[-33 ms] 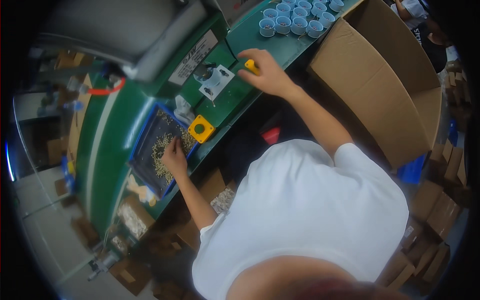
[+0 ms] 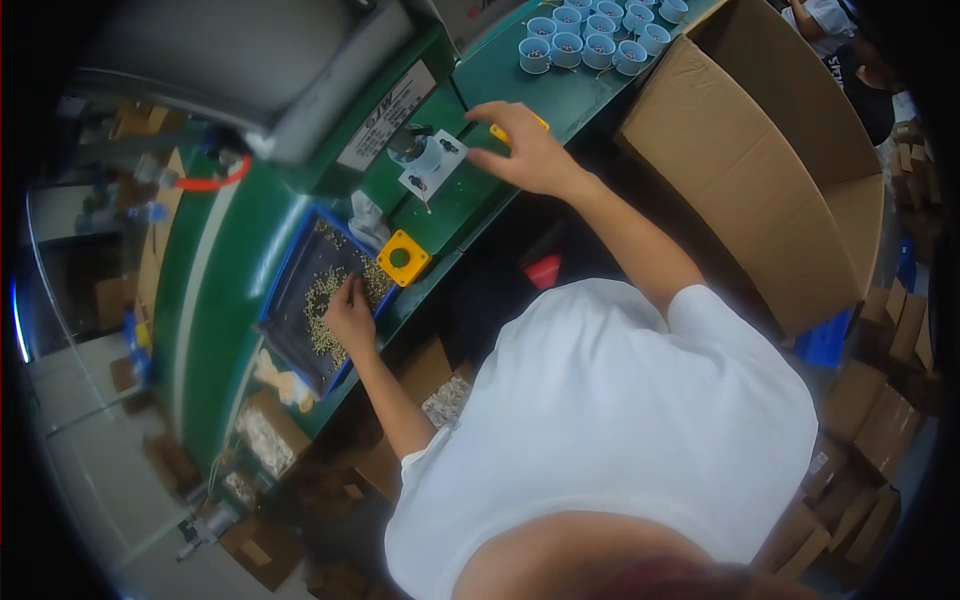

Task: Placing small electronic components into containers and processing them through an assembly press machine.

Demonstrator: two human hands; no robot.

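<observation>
My left hand [image 2: 349, 316] is down in a blue-rimmed tray [image 2: 285, 350] that holds many small brass-coloured parts [image 2: 322, 300]. Its fingers are pinched together, and whatever they hold is too small to make out. My right hand [image 2: 533, 152] hovers over the green bench edge with fingers spread and nothing in them. Partly behind that hand is a yellow button box [image 2: 540, 122]. To the hand's left, a light-blue cup-shaped part [image 2: 428, 157] sits on a white fixture plate [image 2: 447, 165] under the head of a green machine [image 2: 440, 75].
A second yellow box with a dark green button [image 2: 400, 258] stands by the tray's corner. Several light-blue cups [image 2: 567, 48] stand at the far end of the bench. At right is a big open cardboard box [image 2: 720, 150]. Another person [image 2: 860, 80] is at the far right.
My right hand has moved slightly left, toward the fixture, uncovering more of the yellow box's right side. My left hand stays in the tray.
</observation>
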